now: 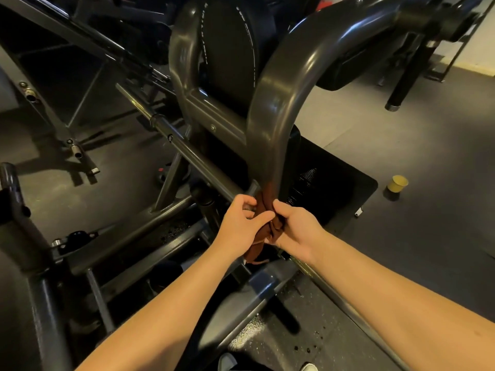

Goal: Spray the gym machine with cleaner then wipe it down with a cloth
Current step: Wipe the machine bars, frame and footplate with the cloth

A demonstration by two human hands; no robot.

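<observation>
**Gym floor: cloth wrapped round the machine's curved tube**

Dark rubber floor (428, 210) of a gym, with a strip of pale wall at far right. A small yellow cup (397, 184) stands on the floor, well apart from the work. The gym machine (214, 113), a grey-painted steel frame with a black padded backrest (227, 49), fills the centre. Its curved tube (270, 108) arches down to a point just in front of the person, where a reddish-brown cloth (263, 202) is wrapped round it. The left hand (239, 223) grips the cloth from the left and the right hand (294, 228) from the right. The fingers (247, 203) of both are curled closed on the fabric, and the two hands nearly touch. A loose tail of cloth hangs below them. No spray bottle is in view; the step in hand appears to be the wiping.

Handling: the cloth is judged light, soft and limp. It bunches readily, so a two-sided hold that cinches it round the tube suits it. The tube is rigid, fixed and glossy, and probably slick if wet, so the cloth should slide along it under a moderate squeeze. The hanging tail could snag on the brackets and bolts near the base.
</observation>
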